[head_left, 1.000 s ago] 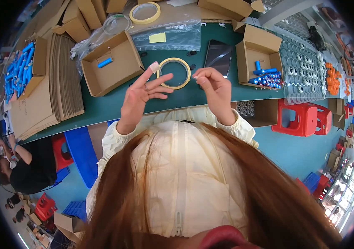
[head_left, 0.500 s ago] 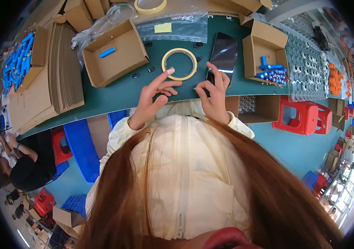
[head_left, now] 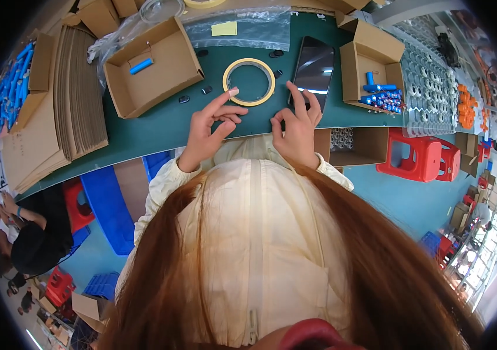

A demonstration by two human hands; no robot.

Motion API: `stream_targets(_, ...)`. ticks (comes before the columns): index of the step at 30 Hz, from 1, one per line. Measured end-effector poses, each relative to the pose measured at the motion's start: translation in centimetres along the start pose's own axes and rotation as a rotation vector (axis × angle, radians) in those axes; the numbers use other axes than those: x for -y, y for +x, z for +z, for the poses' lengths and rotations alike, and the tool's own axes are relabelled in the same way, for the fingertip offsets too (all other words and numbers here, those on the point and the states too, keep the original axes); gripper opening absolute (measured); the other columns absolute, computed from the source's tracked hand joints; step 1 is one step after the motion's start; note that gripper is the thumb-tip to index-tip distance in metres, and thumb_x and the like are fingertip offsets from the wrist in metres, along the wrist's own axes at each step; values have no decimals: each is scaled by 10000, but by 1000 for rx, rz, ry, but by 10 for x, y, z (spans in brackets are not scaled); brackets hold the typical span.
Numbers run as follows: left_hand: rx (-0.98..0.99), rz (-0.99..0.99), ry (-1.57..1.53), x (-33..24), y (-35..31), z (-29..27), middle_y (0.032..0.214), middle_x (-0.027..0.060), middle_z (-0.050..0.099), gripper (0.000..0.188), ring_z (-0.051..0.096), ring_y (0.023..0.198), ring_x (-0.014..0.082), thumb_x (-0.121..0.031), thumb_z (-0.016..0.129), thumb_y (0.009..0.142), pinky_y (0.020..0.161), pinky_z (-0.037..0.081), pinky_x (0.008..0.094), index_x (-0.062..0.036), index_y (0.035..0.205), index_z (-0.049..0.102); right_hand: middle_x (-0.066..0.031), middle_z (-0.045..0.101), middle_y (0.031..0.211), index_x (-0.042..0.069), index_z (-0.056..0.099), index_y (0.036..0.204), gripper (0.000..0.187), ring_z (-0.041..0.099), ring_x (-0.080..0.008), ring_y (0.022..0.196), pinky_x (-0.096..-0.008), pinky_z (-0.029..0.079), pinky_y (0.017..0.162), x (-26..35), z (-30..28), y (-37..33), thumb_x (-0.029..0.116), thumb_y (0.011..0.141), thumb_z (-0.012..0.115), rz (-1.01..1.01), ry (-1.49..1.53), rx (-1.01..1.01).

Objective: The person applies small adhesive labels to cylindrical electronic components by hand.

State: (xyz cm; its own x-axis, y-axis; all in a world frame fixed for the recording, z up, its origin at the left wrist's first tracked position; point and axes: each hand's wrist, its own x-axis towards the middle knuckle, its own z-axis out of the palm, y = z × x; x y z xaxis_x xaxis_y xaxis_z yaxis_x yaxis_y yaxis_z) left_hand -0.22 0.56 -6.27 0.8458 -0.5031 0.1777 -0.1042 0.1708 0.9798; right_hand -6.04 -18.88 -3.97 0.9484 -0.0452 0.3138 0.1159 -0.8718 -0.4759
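A roll of yellowish tape (head_left: 270, 87) lies flat on the green table. My left hand (head_left: 209, 125) is at its near left side, empty, fingers apart, with the index fingertip at the roll's rim. My right hand (head_left: 298, 129) is at the table's near edge, thumb and index finger pinched together; what they hold, if anything, is too small to make out. Its other fingers reach over the lower left corner of a dark phone (head_left: 314, 67). Several small black pieces (head_left: 206, 90) lie around the tape. A lone blue cylindrical cell (head_left: 142, 66) with a short wire lies in an open cardboard box (head_left: 172, 79).
At the right, another cardboard box (head_left: 350, 76) holds several blue cells, beside clear plastic trays (head_left: 429, 87). Flattened cardboard (head_left: 79, 99) is stacked at the left, near a box of blue cells (head_left: 12, 87). Red stools (head_left: 417, 157) stand beyond the table edge; a co-worker (head_left: 41, 233) sits left.
The view has shifted slightly, so the table things sit a little higher and further left. My right hand has turned slightly, its thumb and index still together. My left hand keeps its pose.
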Motion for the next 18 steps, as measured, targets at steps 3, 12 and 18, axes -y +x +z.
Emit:
stream_targets(3, -12, -33, -49, 2, 0, 0, 966, 134, 657, 503, 604, 759, 137, -144, 588, 832, 734, 488, 249, -6, 1290, 430, -119, 427, 1316, 42, 564, 635, 90, 304, -380, 1198, -474, 210, 976, 5, -2, 2, 27, 626, 652, 21, -56, 33)
stream_targets(12, 4, -30, 32, -2, 1, -1, 968, 129, 657, 503, 603, 756, 124, -28, 581, 791, 727, 491, 243, -12, 1276, 451, -55, 502, 1218, 64, 588, 611, 121, 332, -324, 1196, -462, 234, 957, 8, -5, 7, 60, 603, 708, 122, -144, 108)
stream_targets(18, -20, -30, 47, -1, 0, 0, 966, 130, 658, 500, 603, 735, 122, -15, 582, 786, 711, 491, 241, -12, 1271, 459, -44, 507, 1200, 78, 586, 556, 185, 328, -319, 1187, -452, 243, 952, 3, -5, 6, 117, 582, 765, 162, -130, 68)
